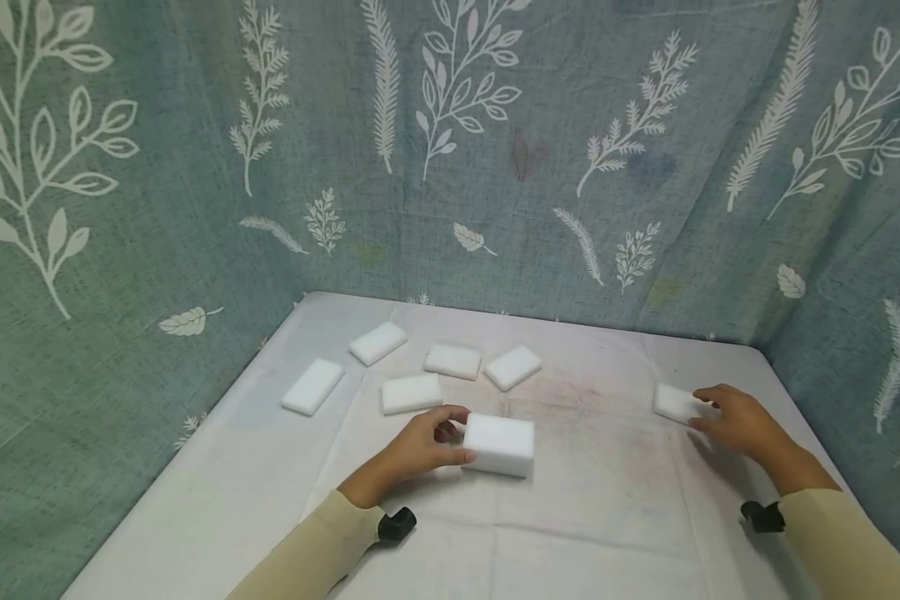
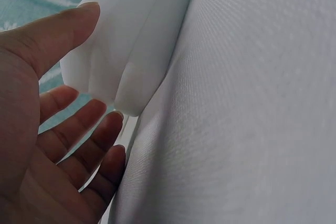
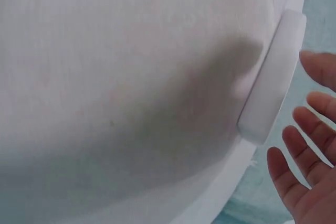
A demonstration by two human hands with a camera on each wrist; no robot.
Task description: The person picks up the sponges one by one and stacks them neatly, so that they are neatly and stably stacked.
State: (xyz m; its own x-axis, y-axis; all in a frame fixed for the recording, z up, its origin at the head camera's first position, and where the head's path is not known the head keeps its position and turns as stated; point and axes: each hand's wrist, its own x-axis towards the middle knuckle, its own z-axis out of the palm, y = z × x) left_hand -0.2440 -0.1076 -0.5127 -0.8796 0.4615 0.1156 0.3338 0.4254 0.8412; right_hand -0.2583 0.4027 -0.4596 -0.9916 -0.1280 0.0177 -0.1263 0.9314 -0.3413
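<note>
In the head view a stack of white sponge blocks [image 1: 498,440] sits on the table at centre. Seams along its side [image 2: 128,40] show several layers in the left wrist view. My left hand [image 1: 426,442] is at the stack's left end, thumb overlapping its side and the other fingertips loosely spread right by the end. Far to the right, a single white sponge block [image 1: 675,403] lies flat. My right hand [image 1: 737,421] reaches over its right end, with thumb and fingers apart. In the right wrist view, fingers [image 3: 310,129] are spread beside that sponge block [image 3: 273,77].
Several more white sponge blocks lie flat behind and left of the stack, one of them [image 1: 411,393] close to my left hand. A white cloth [image 1: 585,517] with creases covers the table. Patterned green-blue curtains [image 1: 525,158] hang along its back and sides.
</note>
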